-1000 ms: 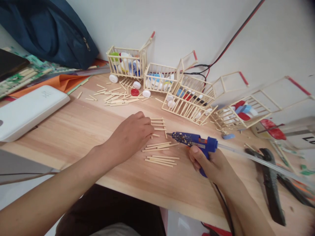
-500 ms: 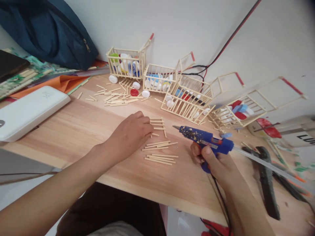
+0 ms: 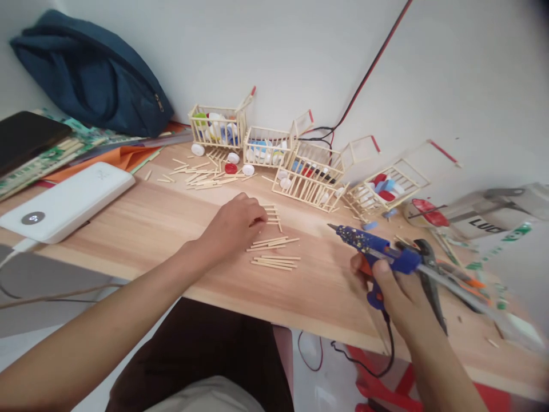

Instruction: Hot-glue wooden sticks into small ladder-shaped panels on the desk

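Note:
My right hand (image 3: 397,286) grips a blue hot glue gun (image 3: 364,240), its nozzle pointing left over the table and a clear glue stick (image 3: 454,286) running out of its back. My left hand (image 3: 234,226) rests low over the tabletop with fingers curled and pressed together; their tips are hidden. Touching or right beside those fingers lies a small ladder-like stick frame (image 3: 273,215), partly covered by the hand. Two small groups of loose wooden sticks, an upper one (image 3: 272,244) and a lower one (image 3: 277,262), lie just nearer to me.
Several stick-built carts (image 3: 218,129) holding bottle caps line the wall. A pile of short sticks (image 3: 206,174) lies before them. On the left are a white power bank (image 3: 72,197) and a blue bag (image 3: 98,80); at right, black-handled pliers (image 3: 431,286) and a box (image 3: 484,217).
The glue gun in my right hand has moved to the right, away from the stick frame. My left hand stays by the frame. The camera view has shifted.

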`<action>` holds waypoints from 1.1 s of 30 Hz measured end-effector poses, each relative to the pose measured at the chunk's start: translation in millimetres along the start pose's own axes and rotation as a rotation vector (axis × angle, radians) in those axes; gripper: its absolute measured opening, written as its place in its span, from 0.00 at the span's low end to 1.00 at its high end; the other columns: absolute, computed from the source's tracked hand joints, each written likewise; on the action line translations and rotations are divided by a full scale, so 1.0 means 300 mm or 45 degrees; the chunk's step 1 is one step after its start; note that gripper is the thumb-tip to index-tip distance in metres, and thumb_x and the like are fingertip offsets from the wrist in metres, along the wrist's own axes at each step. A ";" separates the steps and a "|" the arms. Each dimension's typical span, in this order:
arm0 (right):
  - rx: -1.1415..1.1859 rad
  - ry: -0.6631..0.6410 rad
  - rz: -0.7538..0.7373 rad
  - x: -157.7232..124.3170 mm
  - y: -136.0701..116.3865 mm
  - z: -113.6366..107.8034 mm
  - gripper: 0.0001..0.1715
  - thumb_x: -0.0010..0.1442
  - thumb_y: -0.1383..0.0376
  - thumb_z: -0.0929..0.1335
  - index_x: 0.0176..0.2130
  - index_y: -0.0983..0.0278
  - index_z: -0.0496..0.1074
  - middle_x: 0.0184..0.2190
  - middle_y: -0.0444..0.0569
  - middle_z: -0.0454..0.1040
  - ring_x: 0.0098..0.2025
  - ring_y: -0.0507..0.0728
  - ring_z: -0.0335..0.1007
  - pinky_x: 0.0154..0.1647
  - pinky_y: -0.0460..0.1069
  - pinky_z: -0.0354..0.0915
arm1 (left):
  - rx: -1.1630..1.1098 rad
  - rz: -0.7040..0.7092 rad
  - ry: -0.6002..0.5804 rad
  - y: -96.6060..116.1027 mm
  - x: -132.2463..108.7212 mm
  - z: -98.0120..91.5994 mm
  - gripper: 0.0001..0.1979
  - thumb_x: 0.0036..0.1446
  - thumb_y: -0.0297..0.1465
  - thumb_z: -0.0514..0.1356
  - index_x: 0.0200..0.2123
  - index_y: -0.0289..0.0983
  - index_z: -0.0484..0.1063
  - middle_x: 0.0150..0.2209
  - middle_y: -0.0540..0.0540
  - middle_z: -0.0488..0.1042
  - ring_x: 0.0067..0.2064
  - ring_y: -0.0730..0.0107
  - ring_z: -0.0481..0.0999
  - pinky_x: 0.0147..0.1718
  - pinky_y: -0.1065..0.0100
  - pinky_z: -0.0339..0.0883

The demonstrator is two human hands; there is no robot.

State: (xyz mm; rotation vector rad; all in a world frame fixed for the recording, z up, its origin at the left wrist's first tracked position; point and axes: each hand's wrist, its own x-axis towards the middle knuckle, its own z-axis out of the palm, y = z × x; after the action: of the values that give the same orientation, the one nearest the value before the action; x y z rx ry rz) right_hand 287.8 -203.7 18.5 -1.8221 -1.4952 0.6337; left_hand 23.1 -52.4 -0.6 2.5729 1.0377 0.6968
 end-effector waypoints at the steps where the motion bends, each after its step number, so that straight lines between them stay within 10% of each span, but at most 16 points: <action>1: 0.148 -0.041 0.043 0.006 -0.016 0.013 0.24 0.63 0.46 0.58 0.33 0.62 0.67 0.26 0.48 0.70 0.25 0.54 0.64 0.24 0.48 0.58 | 0.011 0.008 -0.003 0.002 0.001 0.004 0.08 0.54 0.23 0.56 0.29 0.36 0.75 0.29 0.47 0.74 0.38 0.64 0.69 0.38 0.65 0.63; 10: 0.421 -0.354 0.197 0.169 -0.067 0.130 0.32 0.58 0.39 0.60 0.26 0.63 0.69 0.17 0.44 0.66 0.20 0.51 0.60 0.21 0.46 0.54 | 0.099 0.006 -0.042 -0.013 -0.005 0.011 0.09 0.56 0.23 0.56 0.30 0.35 0.76 0.31 0.45 0.74 0.39 0.63 0.68 0.38 0.64 0.63; 33: 0.174 -0.438 0.105 0.186 -0.032 0.135 0.33 0.61 0.40 0.58 0.22 0.62 0.65 0.17 0.44 0.64 0.20 0.50 0.60 0.22 0.47 0.56 | 0.179 0.034 -0.158 -0.015 0.004 0.003 0.09 0.59 0.25 0.56 0.33 0.35 0.77 0.33 0.45 0.74 0.40 0.61 0.67 0.39 0.63 0.63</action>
State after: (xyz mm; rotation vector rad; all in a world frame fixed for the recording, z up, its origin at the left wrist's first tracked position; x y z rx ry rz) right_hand 263.9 -140.1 2.7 -1.7383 -1.5534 1.1079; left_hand 21.6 -48.3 -2.9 2.7148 1.0484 0.4794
